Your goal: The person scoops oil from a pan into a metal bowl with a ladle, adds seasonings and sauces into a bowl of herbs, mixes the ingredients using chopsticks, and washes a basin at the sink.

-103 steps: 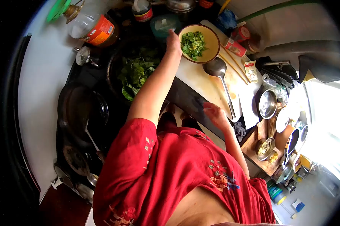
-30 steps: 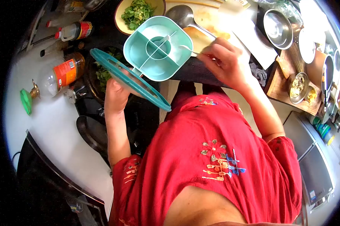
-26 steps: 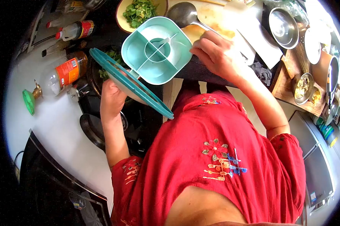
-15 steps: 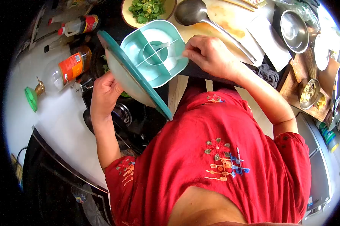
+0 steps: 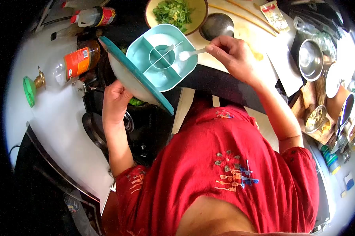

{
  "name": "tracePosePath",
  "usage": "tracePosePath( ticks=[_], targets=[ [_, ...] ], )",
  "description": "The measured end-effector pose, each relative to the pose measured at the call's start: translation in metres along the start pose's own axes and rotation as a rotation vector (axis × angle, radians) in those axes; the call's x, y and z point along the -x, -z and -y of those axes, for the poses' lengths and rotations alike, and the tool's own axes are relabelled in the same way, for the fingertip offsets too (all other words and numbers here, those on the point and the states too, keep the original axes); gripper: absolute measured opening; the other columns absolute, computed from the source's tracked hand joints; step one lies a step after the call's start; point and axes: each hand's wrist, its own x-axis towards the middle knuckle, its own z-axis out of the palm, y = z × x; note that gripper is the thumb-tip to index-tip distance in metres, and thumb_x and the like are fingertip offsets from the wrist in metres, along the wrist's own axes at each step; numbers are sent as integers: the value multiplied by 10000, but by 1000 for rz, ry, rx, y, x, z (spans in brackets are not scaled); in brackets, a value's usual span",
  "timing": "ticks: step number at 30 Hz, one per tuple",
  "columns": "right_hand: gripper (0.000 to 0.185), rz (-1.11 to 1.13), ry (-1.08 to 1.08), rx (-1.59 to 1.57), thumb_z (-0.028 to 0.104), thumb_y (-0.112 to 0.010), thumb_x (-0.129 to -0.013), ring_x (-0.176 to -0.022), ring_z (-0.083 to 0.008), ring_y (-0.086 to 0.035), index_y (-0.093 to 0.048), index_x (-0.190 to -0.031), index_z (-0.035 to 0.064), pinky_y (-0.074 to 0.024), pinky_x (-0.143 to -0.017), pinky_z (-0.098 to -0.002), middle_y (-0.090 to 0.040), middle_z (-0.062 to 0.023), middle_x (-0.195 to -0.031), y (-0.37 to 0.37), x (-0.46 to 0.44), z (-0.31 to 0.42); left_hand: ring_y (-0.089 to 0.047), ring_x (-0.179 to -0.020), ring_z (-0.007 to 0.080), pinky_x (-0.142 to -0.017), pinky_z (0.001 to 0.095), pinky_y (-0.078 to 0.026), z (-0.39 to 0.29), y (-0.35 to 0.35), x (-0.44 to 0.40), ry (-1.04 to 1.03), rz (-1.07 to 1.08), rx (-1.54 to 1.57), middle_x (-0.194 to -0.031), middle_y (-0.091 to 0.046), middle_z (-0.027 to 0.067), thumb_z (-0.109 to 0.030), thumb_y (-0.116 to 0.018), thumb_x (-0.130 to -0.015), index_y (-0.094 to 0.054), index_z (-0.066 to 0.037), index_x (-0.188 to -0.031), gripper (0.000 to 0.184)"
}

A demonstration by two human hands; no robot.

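Note:
My left hand [image 5: 116, 101] grips a teal divided seasoning box [image 5: 161, 82], its lid [image 5: 140, 78] tilted open on the left. White grains lie in its compartments, and a small white spoon stands near the middle. Between the thumb and fingers of my right hand [image 5: 234, 59] is another small spoon [image 5: 191, 52], with white grains heaped in its bowl, over the box's right compartment. Just beyond the box, a yellow bowl [image 5: 199, 23] holds chopped green herbs [image 5: 171, 15]. A metal ladle [image 5: 217, 26] rests beside that bowl, its handle mostly hidden by my right hand.
Left: an oil bottle [image 5: 77, 63], a dark sauce bottle [image 5: 93, 17] and a dark pan [image 5: 94, 128] on the stove. Right: a cutting board [image 5: 209, 59] with chopsticks [image 5: 248, 19], a seasoning packet [image 5: 275, 16], a metal bowl [image 5: 310, 59] and a small bowl of chopped food [image 5: 316, 118].
The small spoon has come up out of the box's right compartment, carrying white grains, with my right hand shifted right. Earlier, my left hand reached to the yellow bowl's edge and the box stood farther back.

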Motion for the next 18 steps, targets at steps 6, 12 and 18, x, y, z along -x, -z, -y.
tracePosePath(
  ticks=[6, 12, 18],
  targets=[
    [303, -66, 15, -126, 297, -593, -857, -631, -83, -481, -613, -837, -5, -407, -578, -259, -559, -27, -642, 10, -27, 13, -526, -665, 72, -632, 210, -416, 12, 13, 0, -61, -114, 44, -777, -617, 27, -321, -653, -817, -614, 1, -880, 331],
    [258, -286, 90, -257, 246, -613, -854, -522, -32, -388, -606, -803, -7, -316, -461, -200, -463, 51, -592, 7, -68, 15, -559, -812, 131, -787, 294, -438, 24, 20, 9, -37, -278, 229, -844, -577, 43, -152, -617, -809, -564, -5, -865, 166],
    [174, -508, 345, 240, 191, -644, -784, -581, -242, -563, -611, -768, 21, -448, -538, -327, -562, -129, -665, -21, -102, 3, -562, -842, 147, -825, 323, -446, 43, 32, 18, -42, -271, 342, -894, -563, 42, -118, -627, -793, -553, -13, -939, 195]
  ],
)
